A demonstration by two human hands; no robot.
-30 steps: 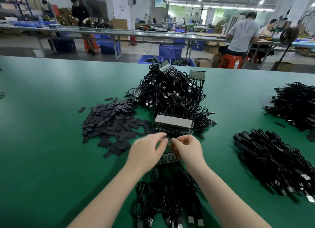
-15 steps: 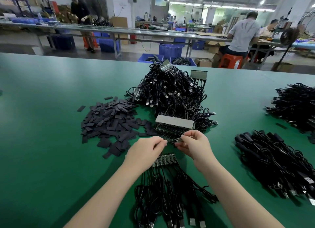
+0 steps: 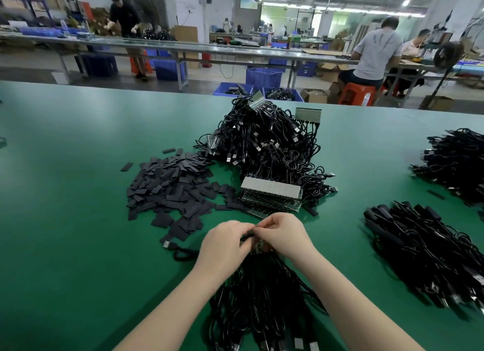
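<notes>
Left hand (image 3: 225, 248) and right hand (image 3: 284, 236) meet fingertip to fingertip near the table's (image 3: 65, 219) front middle, fingers curled, both pinching a small black part (image 3: 247, 236) between them; what the part is, too hidden to tell. It sits just above a board strip (image 3: 258, 248) whose cables (image 3: 262, 298) trail back between the forearms. Flat black tabs (image 3: 170, 190) are piled to the left, a board stack (image 3: 271, 193) sits just beyond the hands with a cable heap (image 3: 264, 146) behind it, and more cable bundles (image 3: 419, 253) lie to the right.
</notes>
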